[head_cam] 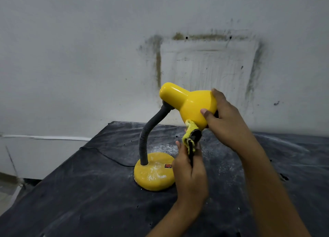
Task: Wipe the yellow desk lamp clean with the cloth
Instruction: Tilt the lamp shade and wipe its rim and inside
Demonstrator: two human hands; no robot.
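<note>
Grip tally: left grip [190,172] and right grip [227,122], both occupied, neither released.
Cord [106,156]: black, runs left from the lamp's foot across the dark, dusty tabletop [80,201].
Yellow desk lamp [178,97]: stands upright mid-tabletop, near the stained wall [89,58].
Neck [151,129]: grey, ribbed, curves up and to the right into the shade.
Base [153,174]: yellow disc lying flat, whitish film on top, red switch [168,166] at its right edge.
Left grip: clenched round the lower part of the cloth [191,138], held in front of the base.
Cloth: yellow with a dark face, bunched; its top end touches the underside of the shade [194,106].
Right grip: grasping the shade's wide end, thumb on the near side, fingers over the far rim.
Step in hand: judged to be wiping the shade's lower side.
Doing it well: brace the shade firmly so the flexible neck does not swing. Present the cleaner yellow face, since the dark face looks soiled. Work round the curve in overlapping passes. The filmed base probably needs wiping too.
Counts: one lamp, one cloth, one cord, one switch, two grips.
</note>
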